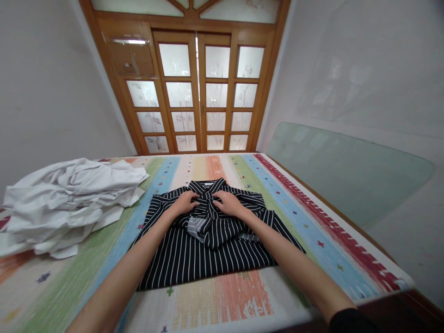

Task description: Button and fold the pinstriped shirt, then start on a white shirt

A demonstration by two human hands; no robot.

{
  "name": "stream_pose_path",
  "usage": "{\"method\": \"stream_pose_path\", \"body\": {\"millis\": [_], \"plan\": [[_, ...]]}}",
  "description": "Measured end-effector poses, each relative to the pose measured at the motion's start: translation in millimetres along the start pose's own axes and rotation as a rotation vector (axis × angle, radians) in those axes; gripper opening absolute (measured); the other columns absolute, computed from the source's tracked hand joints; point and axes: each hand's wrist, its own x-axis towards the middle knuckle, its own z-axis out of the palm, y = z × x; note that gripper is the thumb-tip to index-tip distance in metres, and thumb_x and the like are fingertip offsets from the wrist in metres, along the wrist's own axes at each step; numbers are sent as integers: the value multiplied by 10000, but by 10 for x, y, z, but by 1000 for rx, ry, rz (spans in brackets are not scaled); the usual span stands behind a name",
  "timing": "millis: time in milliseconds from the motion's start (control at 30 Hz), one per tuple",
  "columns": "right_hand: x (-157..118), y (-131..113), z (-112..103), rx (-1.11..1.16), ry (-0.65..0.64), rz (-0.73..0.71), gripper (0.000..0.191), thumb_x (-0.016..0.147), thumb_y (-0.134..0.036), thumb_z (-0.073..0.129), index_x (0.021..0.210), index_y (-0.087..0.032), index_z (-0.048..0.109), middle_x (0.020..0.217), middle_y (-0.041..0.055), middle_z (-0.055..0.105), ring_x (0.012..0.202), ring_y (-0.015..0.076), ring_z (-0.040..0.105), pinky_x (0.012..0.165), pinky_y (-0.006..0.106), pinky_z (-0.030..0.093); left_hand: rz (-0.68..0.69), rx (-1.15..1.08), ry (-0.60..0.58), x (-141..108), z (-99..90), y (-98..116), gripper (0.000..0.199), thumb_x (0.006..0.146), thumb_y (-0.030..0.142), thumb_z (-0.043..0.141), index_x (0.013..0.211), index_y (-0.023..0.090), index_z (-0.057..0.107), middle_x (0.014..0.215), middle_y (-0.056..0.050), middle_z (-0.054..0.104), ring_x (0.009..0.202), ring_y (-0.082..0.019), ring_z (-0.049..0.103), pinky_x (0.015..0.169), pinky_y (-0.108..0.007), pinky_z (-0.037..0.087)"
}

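Observation:
A black shirt with white stripes (194, 259) lies in front of me, its collar pointing away toward the doors. My left hand (186, 202) grips the shirt front just below the collar, on the left of the button line. On the other side, my right hand (227, 203) pinches the fabric at about the same height. Between and below my hands the cloth is bunched, and a grey inner side shows in places. Both sets of fingers are curled into the fabric, with the fingertips partly hidden.
The shirt rests on a surface covered by a colourful striped cloth (277, 185). A heap of white fabric (72, 199) lies at the left. Wooden doors with glass panes (197, 92) stand beyond the far edge. A pale green panel (340, 171) is against the right wall.

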Motion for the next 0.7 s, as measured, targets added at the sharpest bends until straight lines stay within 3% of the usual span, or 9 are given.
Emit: {"method": "stream_pose_path", "body": {"millis": [133, 333, 433, 533, 700], "plan": [[90, -3, 23, -10, -56, 0, 332, 893, -272, 574, 1196, -150, 629, 1165, 122, 656, 1094, 229, 593, 933, 336, 431, 20, 42, -19, -4, 3, 10, 220, 776, 350, 639, 865, 156, 694, 896, -95, 693, 885, -247, 631, 820, -330, 468], [141, 6, 41, -63, -138, 56, 282, 881, -310, 597, 1108, -170, 685, 1095, 117, 679, 1024, 236, 619, 865, 310, 437, -86, 192, -122, -18, -228, -196, 519, 833, 621, 434, 728, 168, 667, 778, -118, 692, 771, -270, 633, 719, -338, 440], [165, 6, 39, -63, -160, 101, 282, 861, -320, 614, 1063, -140, 692, 1089, 127, 683, 1005, 234, 623, 832, 288, 439, -170, 231, -160, -54, -393, -423, 487, 870, 508, 351, 754, 177, 689, 853, -122, 718, 832, -274, 646, 758, -341, 437], [193, 5, 35, -59, -153, 125, 240, 840, -299, 625, 999, -136, 700, 1049, 111, 694, 965, 212, 626, 806, 262, 433, -221, 241, -143, -135, -532, -638, 361, 810, 373, 399, 726, 180, 692, 825, -109, 720, 825, -270, 649, 753, -337, 445], [229, 21, 46, -66, -133, 159, 188, 833, -293, 603, 893, -148, 707, 978, 94, 703, 907, 200, 627, 760, 249, 428, -246, 220, -71, -327, -614, -873, 242, 721, 321, 463, 624, 198, 647, 750, -81, 696, 796, -255, 639, 748, -323, 469]]}}
